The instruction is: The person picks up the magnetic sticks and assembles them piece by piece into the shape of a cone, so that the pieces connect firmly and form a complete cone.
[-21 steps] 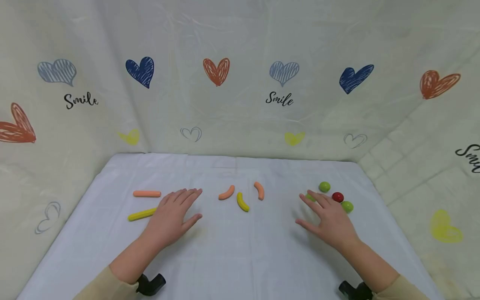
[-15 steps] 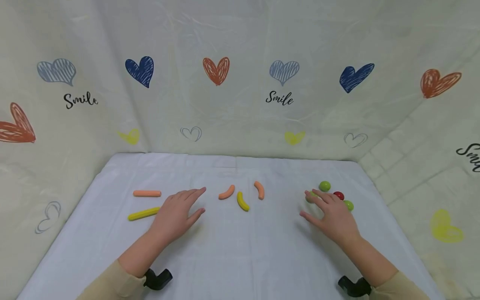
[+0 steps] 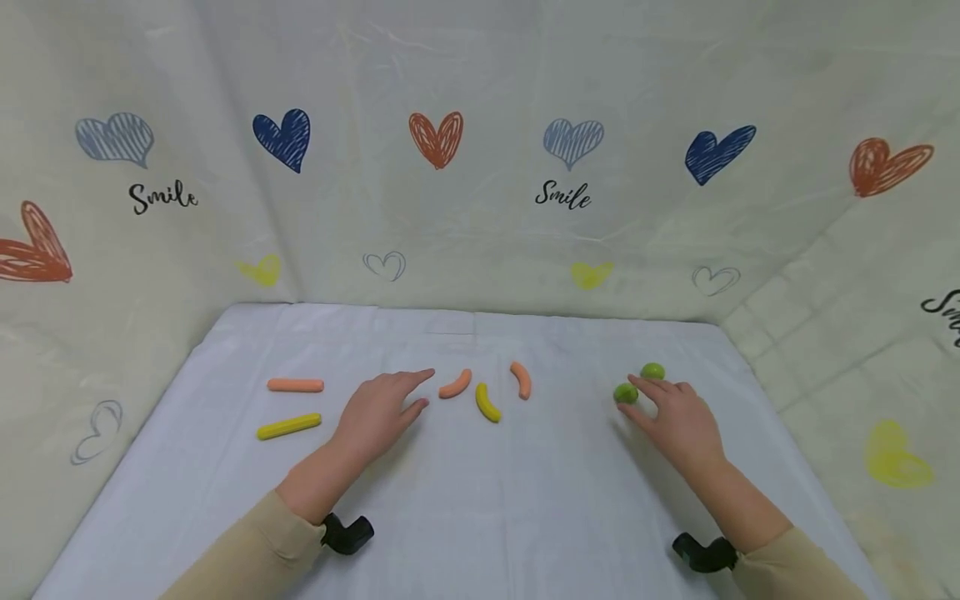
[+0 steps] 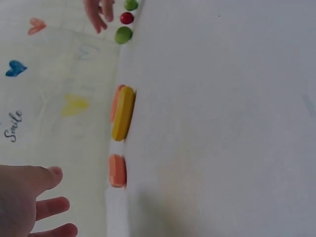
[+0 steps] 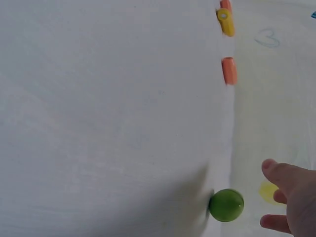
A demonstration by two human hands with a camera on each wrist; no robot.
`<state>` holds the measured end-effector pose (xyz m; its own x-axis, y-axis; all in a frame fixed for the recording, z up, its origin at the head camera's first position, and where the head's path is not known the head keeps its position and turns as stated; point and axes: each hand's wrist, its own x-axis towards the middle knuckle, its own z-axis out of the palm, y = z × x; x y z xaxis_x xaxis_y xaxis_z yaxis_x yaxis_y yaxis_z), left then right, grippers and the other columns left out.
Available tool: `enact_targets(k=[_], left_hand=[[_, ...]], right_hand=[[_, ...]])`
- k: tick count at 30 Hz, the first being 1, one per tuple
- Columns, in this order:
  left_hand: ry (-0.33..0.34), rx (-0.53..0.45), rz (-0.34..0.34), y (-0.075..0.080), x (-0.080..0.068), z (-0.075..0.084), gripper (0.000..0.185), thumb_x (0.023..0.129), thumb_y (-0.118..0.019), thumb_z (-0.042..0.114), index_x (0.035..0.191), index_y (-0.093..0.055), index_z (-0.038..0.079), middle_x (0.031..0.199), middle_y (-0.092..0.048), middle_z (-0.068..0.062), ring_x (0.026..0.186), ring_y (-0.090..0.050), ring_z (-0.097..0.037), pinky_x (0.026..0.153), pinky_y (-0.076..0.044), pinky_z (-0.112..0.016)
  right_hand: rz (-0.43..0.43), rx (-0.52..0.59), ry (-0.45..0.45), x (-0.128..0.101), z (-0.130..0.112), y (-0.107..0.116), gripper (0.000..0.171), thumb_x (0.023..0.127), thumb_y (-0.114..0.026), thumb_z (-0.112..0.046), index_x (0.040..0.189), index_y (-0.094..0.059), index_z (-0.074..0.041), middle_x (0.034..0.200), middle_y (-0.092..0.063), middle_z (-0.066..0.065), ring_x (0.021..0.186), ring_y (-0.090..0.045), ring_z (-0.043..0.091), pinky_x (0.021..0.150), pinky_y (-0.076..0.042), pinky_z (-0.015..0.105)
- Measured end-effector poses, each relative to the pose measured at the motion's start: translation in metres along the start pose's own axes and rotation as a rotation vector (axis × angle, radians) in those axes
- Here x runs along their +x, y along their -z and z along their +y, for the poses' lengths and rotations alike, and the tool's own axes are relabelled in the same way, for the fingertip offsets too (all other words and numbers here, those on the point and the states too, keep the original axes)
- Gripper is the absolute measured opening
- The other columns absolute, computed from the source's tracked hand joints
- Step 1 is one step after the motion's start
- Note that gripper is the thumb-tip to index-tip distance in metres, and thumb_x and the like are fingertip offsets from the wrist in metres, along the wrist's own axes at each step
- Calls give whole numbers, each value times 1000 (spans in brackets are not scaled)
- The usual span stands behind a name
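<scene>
My left hand (image 3: 405,395) lies low over the white table, fingers stretched, index tip just short of a curved orange piece (image 3: 454,384). A curved yellow piece (image 3: 487,402) and a second curved orange piece (image 3: 521,380) lie right of it. My right hand (image 3: 660,400) hovers with relaxed fingers by two green balls (image 3: 626,393) (image 3: 652,371) and holds nothing. In the left wrist view a red ball (image 4: 127,18) and a green ball (image 4: 123,35) sit beside those fingers (image 4: 98,12). The right wrist view shows one green ball (image 5: 226,205) next to my fingertips (image 5: 276,170).
A straight orange stick (image 3: 296,385) and a straight yellow stick (image 3: 288,427) lie at the left of the table (image 3: 480,517). A cloth backdrop with hearts (image 3: 435,137) walls in the back and both sides. A black wrist mount sits on each forearm.
Both hands have slid forward. The left has moved right, toward the curved orange piece. The right has moved over the balls, hiding the red one and one green one in the head view.
</scene>
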<state>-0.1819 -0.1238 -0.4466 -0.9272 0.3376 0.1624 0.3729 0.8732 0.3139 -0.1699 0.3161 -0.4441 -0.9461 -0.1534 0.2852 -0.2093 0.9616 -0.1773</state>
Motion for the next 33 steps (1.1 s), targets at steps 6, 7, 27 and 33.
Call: enact_targets(k=[6,7,27,33], left_hand=[[16,-25,-38,-14,16,4,48,95,-69,31,141,-57,28,131,-64,5,116,-62,-23,92,-50,-44],[19,-38,-39,-16,18,4,48,95,-69,31,141,-57,28,131,-64,5,115,-62,-23,92,-50,-43],[44,-90,-86,-41,69,20,32,100,-57,35,127,-69,23,108,-73,5,100,-68,-19,80,-52,-38],[43,-61,-103,-44,73,23,25,97,-62,29,119,-72,22,93,-71,7,75,-60,-13,66,-47,-31]], right_hand=[[-116,-2,-83,9,2,1,53,91,-70,-41,133,-64,-10,123,-66,18,100,-55,43,69,-48,53],[-134,0,-94,11,3,0,53,91,-70,-41,133,-63,-10,122,-65,19,101,-54,44,67,-48,52],[-365,-31,-232,31,0,-1,57,92,-66,-47,137,-59,-12,103,-68,24,90,-63,40,46,-41,35],[-402,-37,-261,34,0,-3,57,93,-65,-48,139,-58,-14,124,-61,28,100,-61,47,46,-42,36]])
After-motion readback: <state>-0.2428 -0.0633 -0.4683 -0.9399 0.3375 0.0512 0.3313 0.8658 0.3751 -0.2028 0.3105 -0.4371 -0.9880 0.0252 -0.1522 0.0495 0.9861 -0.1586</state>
